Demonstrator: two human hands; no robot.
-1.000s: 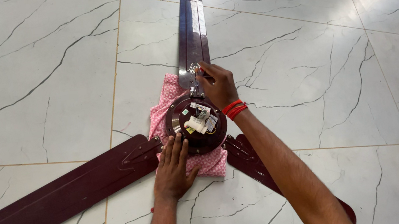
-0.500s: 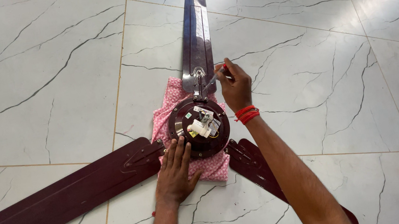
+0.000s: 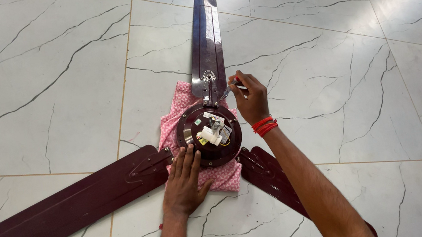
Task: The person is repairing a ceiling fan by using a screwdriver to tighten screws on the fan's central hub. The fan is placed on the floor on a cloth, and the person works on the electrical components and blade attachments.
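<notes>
A dark maroon ceiling fan lies on the floor, its round motor hub (image 3: 209, 133) resting on a pink patterned cloth (image 3: 180, 106). White wiring parts sit at the hub's centre. My left hand (image 3: 183, 182) lies flat, fingers spread, on the hub's near edge. My right hand (image 3: 248, 95), with red threads at the wrist, grips a small screwdriver (image 3: 230, 89) whose tip points at the root of the far blade (image 3: 205, 43).
A long blade (image 3: 51, 217) stretches to the lower left and a third blade (image 3: 268, 174) runs to the lower right under my right forearm. All around is white marbled tile floor (image 3: 364, 88) with dark veins and grout lines.
My right hand has drawn back from the far blade's root to the right, lifting the screwdriver off the hub area. The left hand has stayed on the hub.
</notes>
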